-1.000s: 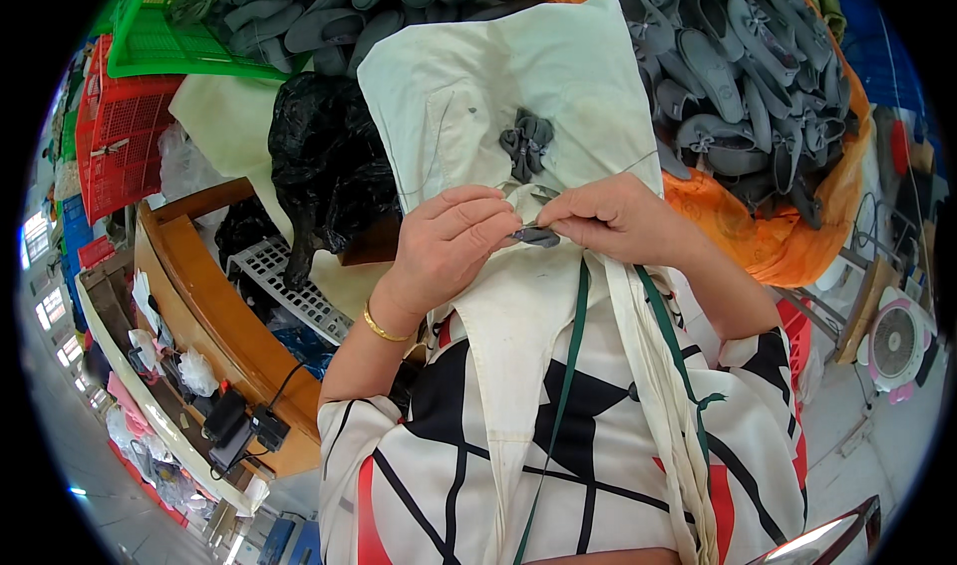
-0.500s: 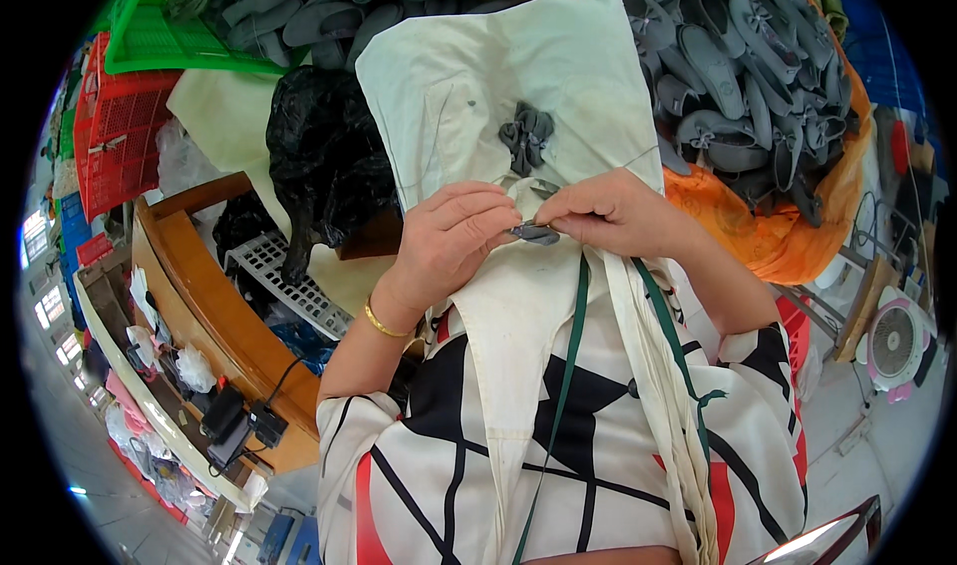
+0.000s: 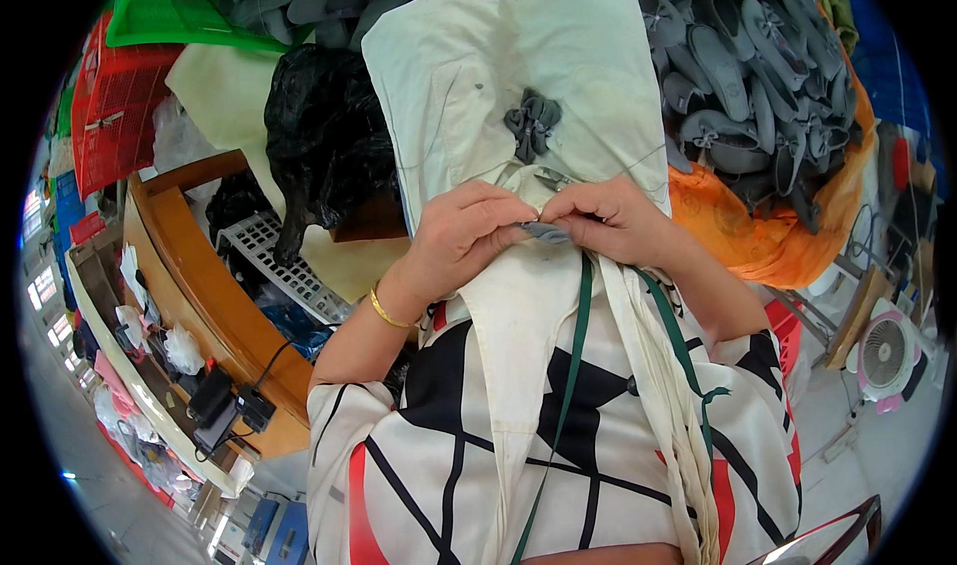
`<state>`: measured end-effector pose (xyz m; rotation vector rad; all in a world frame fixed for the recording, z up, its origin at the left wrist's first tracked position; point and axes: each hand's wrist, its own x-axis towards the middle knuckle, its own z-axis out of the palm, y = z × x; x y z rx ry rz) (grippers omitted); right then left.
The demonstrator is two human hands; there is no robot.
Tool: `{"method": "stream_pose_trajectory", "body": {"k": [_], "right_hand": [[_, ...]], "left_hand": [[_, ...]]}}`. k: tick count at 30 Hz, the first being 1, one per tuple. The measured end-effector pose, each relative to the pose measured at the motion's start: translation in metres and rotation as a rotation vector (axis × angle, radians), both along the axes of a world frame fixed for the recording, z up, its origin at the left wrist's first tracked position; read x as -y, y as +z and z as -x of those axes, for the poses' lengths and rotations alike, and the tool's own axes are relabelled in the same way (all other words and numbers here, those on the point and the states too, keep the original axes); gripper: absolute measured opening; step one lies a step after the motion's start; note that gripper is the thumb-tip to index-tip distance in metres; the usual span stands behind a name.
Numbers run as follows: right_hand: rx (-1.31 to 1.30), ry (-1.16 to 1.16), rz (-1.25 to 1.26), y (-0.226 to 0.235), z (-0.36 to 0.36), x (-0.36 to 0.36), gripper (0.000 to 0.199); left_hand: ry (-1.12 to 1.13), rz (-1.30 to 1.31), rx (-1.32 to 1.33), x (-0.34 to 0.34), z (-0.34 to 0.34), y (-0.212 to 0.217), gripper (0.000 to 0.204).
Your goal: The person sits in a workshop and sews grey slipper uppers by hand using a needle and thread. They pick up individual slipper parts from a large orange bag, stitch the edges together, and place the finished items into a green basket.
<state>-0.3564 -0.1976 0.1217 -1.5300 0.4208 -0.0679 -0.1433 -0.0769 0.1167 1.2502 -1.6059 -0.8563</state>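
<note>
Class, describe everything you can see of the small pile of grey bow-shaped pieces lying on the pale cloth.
The pile of grey bow pieces is a small dark-grey cluster of knotted, looped shapes, matt and rubbery-looking, heaped loosely. It lies on the cream cloth spread over the work surface, just beyond the left hand and right hand, neither of which touches it. A thin thread runs nearby. Grey slipper-like shoes are heaped to its right.

A gold bangle (image 3: 387,311) and a white, black and red patterned garment (image 3: 449,445).

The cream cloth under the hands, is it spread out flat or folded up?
Spread out: the cream cloth lies open with small grey bows on it, its near edge under both hands.
</note>
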Motion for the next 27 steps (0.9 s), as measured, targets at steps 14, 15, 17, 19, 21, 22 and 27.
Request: {"method": "stream_pose_trajectory", "body": {"k": [14, 15, 17, 19, 21, 22, 27], "right_hand": [[-0.061, 0.032, -0.218, 0.0031, 0.0089, 0.0054, 0.019], [-0.060, 0.032, -0.215, 0.0028, 0.0082, 0.0053, 0.019], [-0.062, 0.031, -0.210, 0.0017, 0.0060, 0.0043, 0.018], [-0.079, 0.024, -0.201, -0.0005, 0.0053, 0.0027, 0.016], [-0.085, 0.015, -0.218, -0.0013, 0.0042, 0.0008, 0.013], [-0.083, 0.004, -0.238, -0.0010, 0.0040, -0.0007, 0.011], [-0.101, -0.020, -0.296, -0.0037, 0.0050, -0.0037, 0.008]], "left_hand": [[-0.017, -0.010, -0.002, 0.0007, 0.0027, -0.0018, 0.022], [-0.018, -0.010, -0.004, 0.0007, 0.0025, -0.0024, 0.022], [-0.021, -0.009, -0.008, 0.0004, 0.0022, -0.0045, 0.022], [-0.026, -0.014, -0.006, 0.0003, 0.0022, -0.0053, 0.021], [-0.028, -0.015, -0.010, -0.0004, 0.0024, -0.0053, 0.021], [-0.032, -0.013, -0.016, 0.0001, 0.0029, -0.0050, 0.020], [-0.026, -0.039, -0.061, 0.0009, 0.0068, -0.0065, 0.020]]}}
